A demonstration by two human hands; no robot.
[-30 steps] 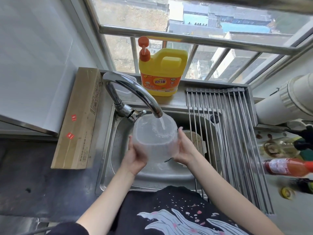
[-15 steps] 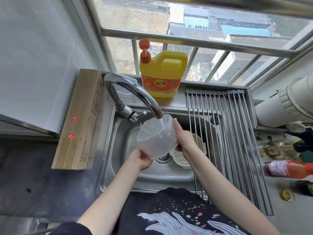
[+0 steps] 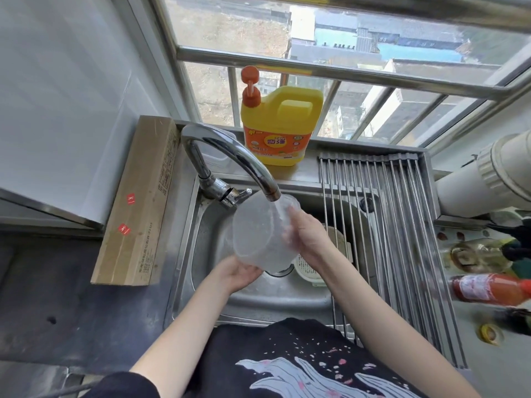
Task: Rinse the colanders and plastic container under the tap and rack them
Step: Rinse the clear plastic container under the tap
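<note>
Clear plastic container (image 3: 260,234) held tilted under the running tap (image 3: 235,162), over the sink (image 3: 287,297).

Both forearms reach forward from the bottom of the view. The left hand (image 3: 237,274) cups the container's lower end from beneath, fingers curled around it. The right hand (image 3: 309,238) clasps its right wall, fingers (image 3: 290,225) wrapped around the side near the rim. The container's long axis runs from lower left up toward the spout, its open mouth facing up and away, water streaming in. A pale colander (image 3: 309,270) lies in the basin behind the right wrist. The yellow detergent jug (image 3: 280,124) on the sill carries an orange label; its writing is too blurred to read. The roll-up rack (image 3: 402,239) spans the sink's right part.
</note>
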